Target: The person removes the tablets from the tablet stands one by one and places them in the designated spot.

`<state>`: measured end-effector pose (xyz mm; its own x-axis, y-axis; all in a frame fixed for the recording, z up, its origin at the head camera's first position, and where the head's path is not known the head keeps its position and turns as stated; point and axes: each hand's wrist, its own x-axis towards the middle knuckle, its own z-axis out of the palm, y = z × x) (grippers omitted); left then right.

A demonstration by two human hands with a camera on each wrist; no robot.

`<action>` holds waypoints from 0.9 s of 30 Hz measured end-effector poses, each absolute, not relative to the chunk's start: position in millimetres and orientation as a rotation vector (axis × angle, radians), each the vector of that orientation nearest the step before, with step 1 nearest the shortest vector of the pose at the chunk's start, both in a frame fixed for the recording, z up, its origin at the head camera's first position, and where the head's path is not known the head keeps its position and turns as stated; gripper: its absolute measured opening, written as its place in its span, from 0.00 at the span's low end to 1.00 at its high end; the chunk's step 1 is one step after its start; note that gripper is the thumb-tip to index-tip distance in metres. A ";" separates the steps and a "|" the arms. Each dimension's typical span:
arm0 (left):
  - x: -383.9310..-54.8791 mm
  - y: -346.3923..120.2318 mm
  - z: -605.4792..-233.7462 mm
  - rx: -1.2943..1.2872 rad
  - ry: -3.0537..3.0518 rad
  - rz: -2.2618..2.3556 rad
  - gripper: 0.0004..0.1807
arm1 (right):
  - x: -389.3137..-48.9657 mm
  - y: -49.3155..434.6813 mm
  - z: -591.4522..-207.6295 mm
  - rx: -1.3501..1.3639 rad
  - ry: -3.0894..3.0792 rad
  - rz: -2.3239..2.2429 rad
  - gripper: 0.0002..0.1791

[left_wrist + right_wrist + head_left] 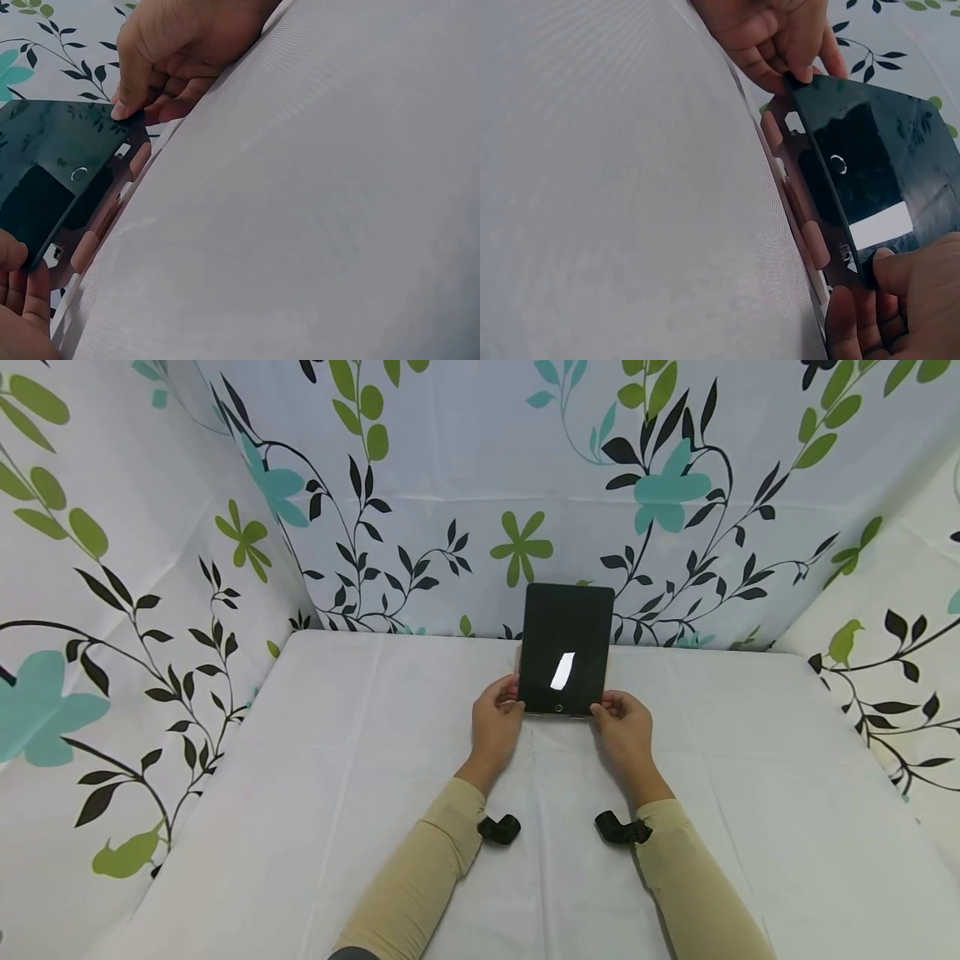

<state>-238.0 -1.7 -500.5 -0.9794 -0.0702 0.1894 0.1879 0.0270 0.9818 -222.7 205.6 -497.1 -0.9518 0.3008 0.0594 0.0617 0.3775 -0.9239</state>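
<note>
A black tablet stands tilted back at the table's far side, its round home button at the bottom. At its lower left corner my left hand pinches it, thumb on the front and fingers behind. The right hand pinches the lower right corner in the same manner. Behind and below the tablet is a rose-coloured stand with two rounded front lips, seen in both wrist views. The tablet's bottom edge is close to those lips. Most of the stand is hidden by the tablet.
A white cloth with fold creases covers the table. A patterned curtain with leaves and flowers hangs right behind the tablet and along both sides. Black wrist camera mounts stick out inward from the sleeves.
</note>
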 end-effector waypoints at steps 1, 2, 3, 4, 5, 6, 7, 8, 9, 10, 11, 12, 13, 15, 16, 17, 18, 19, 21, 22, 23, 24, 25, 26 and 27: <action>-237.7 -2.2 -500.3 -0.130 -2.112 -2.071 0.25 | -222.5 205.5 -496.7 -0.321 -2.410 1.618 0.14; -237.4 -2.6 -500.3 -0.136 -2.116 -2.075 0.26 | -222.3 205.4 -496.3 -0.318 -2.403 1.628 0.14; -237.2 -2.9 -500.2 -0.142 -2.118 -2.080 0.26 | -222.1 205.2 -495.9 -0.315 -2.399 1.632 0.14; -236.7 -3.3 -499.9 -0.150 -2.117 -2.087 0.26 | -221.8 205.2 -495.4 -0.315 -2.393 1.642 0.14; -236.4 -3.6 -499.7 -0.156 -2.112 -2.096 0.26 | -221.6 205.2 -495.2 -0.316 -2.388 1.652 0.14; -236.4 -3.8 -499.6 -0.161 -2.107 -2.103 0.26 | -221.4 205.5 -495.0 -0.315 -2.380 1.667 0.14; -236.2 -4.0 -499.5 -0.165 -2.093 -2.114 0.26 | -221.2 205.7 -494.9 -0.315 -2.372 1.687 0.14; -236.3 -4.1 -499.5 -0.167 -2.082 -2.122 0.25 | -221.1 206.0 -494.9 -0.316 -2.365 1.704 0.15; -236.7 -4.2 -499.8 -0.170 -2.064 -2.133 0.25 | -220.8 206.4 -494.8 -0.313 -2.356 1.722 0.15; -237.0 -4.3 -500.0 -0.173 -2.048 -2.141 0.25 | -221.0 206.8 -495.1 -0.313 -2.347 1.743 0.15; -237.6 -4.3 -500.5 -0.177 -2.031 -2.150 0.25 | -221.4 207.4 -495.8 -0.312 -2.336 1.759 0.15; -238.0 -4.4 -500.9 -0.185 -2.013 -2.159 0.25 | -221.5 207.7 -495.9 -0.311 -2.323 1.780 0.15; -238.0 -4.6 -501.1 -0.193 -1.997 -2.170 0.25 | -221.5 208.3 -496.3 -0.311 -2.309 1.798 0.15; -237.9 -4.8 -501.7 -0.213 -1.975 -2.185 0.25 | -221.6 209.3 -497.2 -0.306 -2.280 1.821 0.15; -237.8 -5.0 -501.8 -0.223 -1.967 -2.189 0.24 | -221.8 209.7 -497.7 -0.301 -2.261 1.832 0.15; -237.6 -5.1 -501.9 -0.234 -1.959 -2.194 0.24 | -221.6 209.9 -497.9 -0.292 -2.239 1.843 0.15; -237.1 -5.1 -501.5 -0.243 -1.949 -2.199 0.24 | -221.3 210.1 -497.8 -0.278 -2.220 1.854 0.15; -236.5 -5.3 -501.1 -0.250 -1.945 -2.199 0.24 | -221.1 210.1 -497.8 -0.262 -2.205 1.854 0.15; -235.8 -5.0 -500.0 -0.260 -1.930 -2.203 0.24 | -220.9 210.1 -497.5 -0.226 -2.171 1.854 0.16; -235.6 -4.9 -499.7 -0.264 -1.928 -2.207 0.24 | -220.5 210.2 -497.0 -0.210 -2.160 1.849 0.17; -235.1 -4.6 -499.0 -0.266 -1.925 -2.215 0.25 | -220.2 210.3 -496.7 -0.198 -2.153 1.847 0.18; -234.7 -4.5 -498.3 -0.266 -1.919 -2.227 0.25 | -219.8 210.3 -496.4 -0.185 -2.146 1.844 0.19; -234.1 -4.4 -497.6 -0.268 -1.919 -2.236 0.25 | -219.5 210.5 -496.3 -0.177 -2.141 1.843 0.20; -233.8 -4.5 -497.4 -0.268 -1.918 -2.246 0.25 | -219.1 210.7 -496.4 -0.170 -2.131 1.848 0.21; -233.5 -4.6 -497.2 -0.269 -1.912 -2.260 0.26 | -218.8 210.9 -496.6 -0.162 -2.124 1.853 0.22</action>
<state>-233.5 -4.6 -497.2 -0.9696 -0.0122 0.2445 0.2431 -0.1643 0.9560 -218.8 210.9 -496.6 -0.9434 0.2893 0.1622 -0.1215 0.1536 -0.9806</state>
